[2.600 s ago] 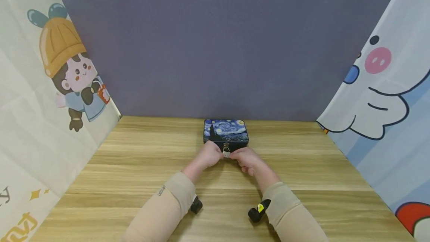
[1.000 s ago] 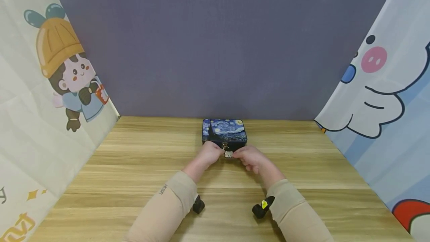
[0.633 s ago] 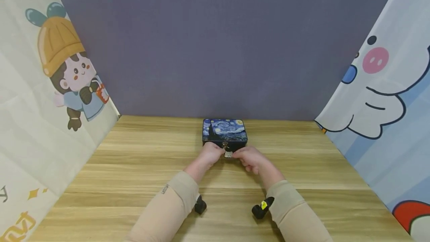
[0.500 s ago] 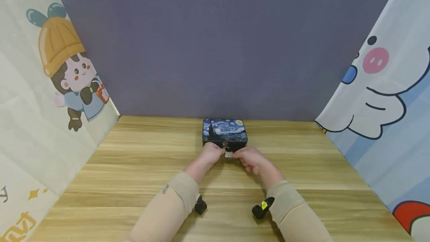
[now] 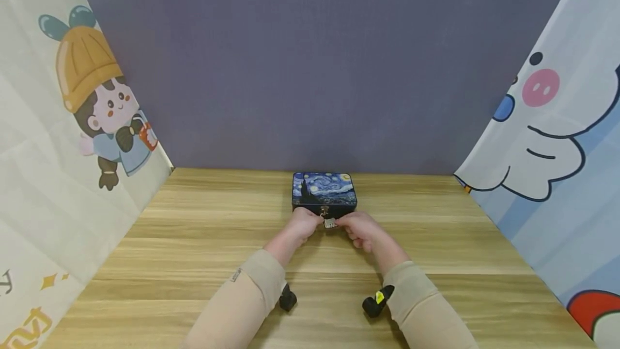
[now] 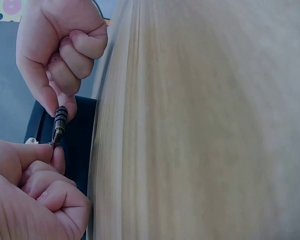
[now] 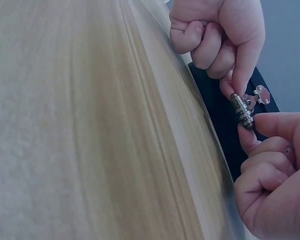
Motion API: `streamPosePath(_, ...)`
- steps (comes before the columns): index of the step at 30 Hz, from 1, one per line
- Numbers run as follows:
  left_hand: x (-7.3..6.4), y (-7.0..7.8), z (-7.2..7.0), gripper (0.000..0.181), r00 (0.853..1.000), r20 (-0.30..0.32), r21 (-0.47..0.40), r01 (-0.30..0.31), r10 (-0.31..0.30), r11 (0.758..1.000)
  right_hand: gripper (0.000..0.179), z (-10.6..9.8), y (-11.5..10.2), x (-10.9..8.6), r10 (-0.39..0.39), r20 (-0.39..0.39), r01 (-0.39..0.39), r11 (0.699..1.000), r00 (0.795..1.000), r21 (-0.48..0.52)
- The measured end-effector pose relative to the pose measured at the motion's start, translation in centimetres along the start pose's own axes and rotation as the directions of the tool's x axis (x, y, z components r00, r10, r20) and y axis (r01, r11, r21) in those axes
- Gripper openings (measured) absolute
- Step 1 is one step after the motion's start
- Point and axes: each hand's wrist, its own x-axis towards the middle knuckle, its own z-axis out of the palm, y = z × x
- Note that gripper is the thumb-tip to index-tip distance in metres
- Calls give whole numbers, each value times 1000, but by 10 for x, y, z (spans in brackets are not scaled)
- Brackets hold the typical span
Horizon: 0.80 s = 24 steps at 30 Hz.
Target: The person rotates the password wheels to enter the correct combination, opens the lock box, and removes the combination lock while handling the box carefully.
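A combination padlock (image 5: 330, 223) with number dials is held between both hands in front of a small tin box (image 5: 323, 188) with a starry night picture on its lid. My left hand (image 5: 304, 223) pinches the padlock at its shackle end with thumb and forefinger, other fingers curled in. Thumb and forefinger of my right hand (image 5: 362, 228) pinch the opposite end of the padlock body, by the dials (image 7: 244, 112). Just behind the padlock is the box's metal clasp (image 7: 260, 95), on the dark front wall; the lid is closed. Fingertips partly cover the shackle.
The box stands at the back of a wood-grain table (image 5: 218, 220), close to a grey-blue back panel (image 5: 310, 69). Cartoon-printed sheets rise at the left (image 5: 29, 149) and right. A black wrist camera (image 5: 288, 299) sits below each sleeve cuff.
Since the oldest frame, the padlock body has shifted slightly right and the right hand with it. In the latest moment the padlock tilts a little more. The box stays in place.
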Motion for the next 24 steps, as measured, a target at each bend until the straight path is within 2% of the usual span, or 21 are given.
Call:
streamPosePath(6, 0, -3, -2, 16, 1000, -11, -33, -16, 16, 999, 34, 3, 0, 2, -3, -16, 3, 1000, 1000, 23)
streamPosePath(14, -2, -4, -8, 17, 999, -10, -14, -31, 30, 999, 37, 9, -1, 5, -7, -22, 8, 999, 1000, 39)
streamPosePath(24, -7, -4, -16, 15, 1000, 1, 5, -9, 9, 1000, 34, 14, 0, 7, -16, -9, 16, 1000, 1000, 21)
